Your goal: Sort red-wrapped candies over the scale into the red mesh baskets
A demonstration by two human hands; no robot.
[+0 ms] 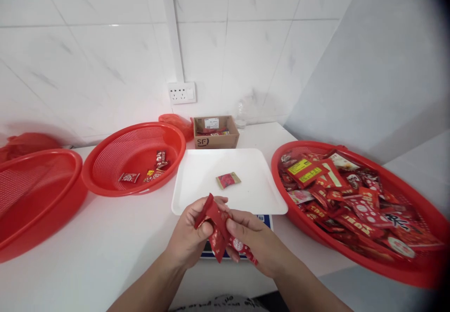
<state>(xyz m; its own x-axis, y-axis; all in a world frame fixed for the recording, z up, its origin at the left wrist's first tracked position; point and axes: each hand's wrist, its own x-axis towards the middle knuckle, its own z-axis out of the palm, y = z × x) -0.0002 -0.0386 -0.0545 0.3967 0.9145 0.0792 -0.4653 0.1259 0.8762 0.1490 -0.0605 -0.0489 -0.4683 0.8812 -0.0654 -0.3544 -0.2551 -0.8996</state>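
Note:
Both of my hands are closed around red snack packets (218, 223) in front of the white tray (197, 166). My left hand (188, 230) grips them from the left, its thumb pressed across the wrappers. From the other side my right hand (255, 237) pinches them, with a white-patterned red end (239, 245) showing below its fingers. How many packets are held I cannot tell, as the fingers cover parts of them. Beyond my hands, one small red and gold packet (228, 180) lies on the tray, which rests on a blue scale (266, 220).
To the right stands a red basket (309, 223) heaped with red packets. On the left are a red basket (105, 166) with a few small packets and another red basket (42, 209). Behind the tray sit a cardboard box (225, 141), a red plastic bag (177, 123) and a clear bottle (242, 114).

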